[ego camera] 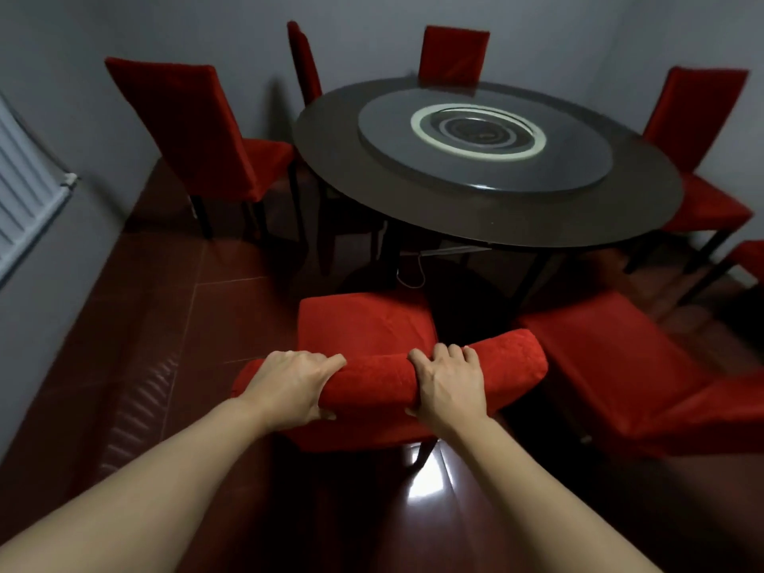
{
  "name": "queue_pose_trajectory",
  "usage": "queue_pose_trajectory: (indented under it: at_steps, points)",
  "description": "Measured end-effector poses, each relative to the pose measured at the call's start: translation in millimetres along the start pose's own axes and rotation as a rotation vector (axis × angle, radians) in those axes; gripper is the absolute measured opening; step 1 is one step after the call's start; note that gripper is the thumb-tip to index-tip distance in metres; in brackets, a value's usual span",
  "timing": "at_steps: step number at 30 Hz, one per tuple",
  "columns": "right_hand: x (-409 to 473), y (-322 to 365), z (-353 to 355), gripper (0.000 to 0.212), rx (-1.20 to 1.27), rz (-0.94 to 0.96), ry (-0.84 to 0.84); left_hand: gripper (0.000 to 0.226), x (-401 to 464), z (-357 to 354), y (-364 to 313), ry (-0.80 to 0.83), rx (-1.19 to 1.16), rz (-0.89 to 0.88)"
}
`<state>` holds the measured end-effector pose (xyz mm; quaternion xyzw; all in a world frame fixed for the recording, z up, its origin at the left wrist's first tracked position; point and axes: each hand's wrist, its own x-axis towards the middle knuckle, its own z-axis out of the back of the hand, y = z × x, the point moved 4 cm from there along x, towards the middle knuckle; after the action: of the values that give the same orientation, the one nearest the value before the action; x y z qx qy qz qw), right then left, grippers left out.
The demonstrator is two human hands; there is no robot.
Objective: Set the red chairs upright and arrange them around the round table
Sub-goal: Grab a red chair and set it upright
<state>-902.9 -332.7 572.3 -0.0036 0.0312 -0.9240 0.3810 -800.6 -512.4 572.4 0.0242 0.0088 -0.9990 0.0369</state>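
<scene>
A red chair (364, 328) stands upright just in front of me, its seat facing the round dark table (620, 208). My left hand (289, 386) and my right hand (448, 382) both grip the top of its backrest. Another red chair (612, 361) stands close on its right. Several more red chairs ring the table: one at the left (198, 126), one at the back left (304, 60), one at the back (452, 55), one at the right (698, 117).
A glass turntable (488, 134) sits on the table. Part of another red chair (750, 258) shows at the right edge. A white radiator (25, 179) hangs on the left wall. The floor is glossy red tile (165, 324). Grey walls close in behind.
</scene>
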Motion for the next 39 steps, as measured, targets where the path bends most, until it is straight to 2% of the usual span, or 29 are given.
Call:
queue_pose_trajectory:
  at_steps: [5,13,20,28,35,37,39]
  points:
    - [4,-21,8,0.081,-0.017,0.081,0.061,0.074,2,-1,5,-0.014,0.019,-0.032]
    - [0,-20,0,0.064,-0.03,0.051,-0.028,0.074,-1,-2,6,-0.012,0.017,-0.044]
    - [2,-10,2,0.066,-0.018,-0.011,-0.027,0.075,5,3,18,0.032,0.022,-0.147]
    - [29,79,4,0.063,0.002,-0.165,-0.043,0.078,3,6,116,0.05,0.046,-0.328]
    - [61,172,7,0.041,0.004,-0.331,-0.046,0.081,7,10,211,0.136,0.174,-0.414]
    - [68,184,9,0.051,-0.004,-0.321,-0.017,0.081,2,13,224,0.115,0.166,-0.39]
    - [71,184,14,0.065,-0.007,-0.306,0.033,0.083,-9,15,226,0.027,0.116,-0.352]
